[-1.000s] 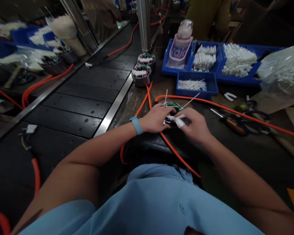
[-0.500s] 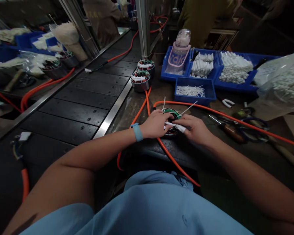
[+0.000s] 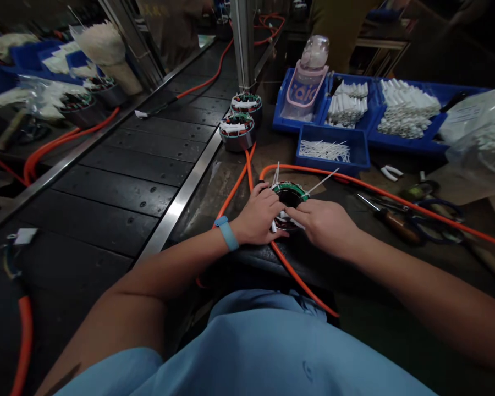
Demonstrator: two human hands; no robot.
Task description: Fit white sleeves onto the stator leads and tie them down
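Both hands are pinching the stator (image 3: 289,193) between us: left hand (image 3: 259,217) clamped at its left, right hand (image 3: 322,224) gripping white sleeves (image 3: 281,219) on its near edge.

dim overall | deep shadows | edges bowed | distance soft

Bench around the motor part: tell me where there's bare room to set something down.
Free: the dark belt left of the metal rail. Crowded: blue bins behind the motor part, scissors and screwdriver beside the right hand, orange cable by the left hand.
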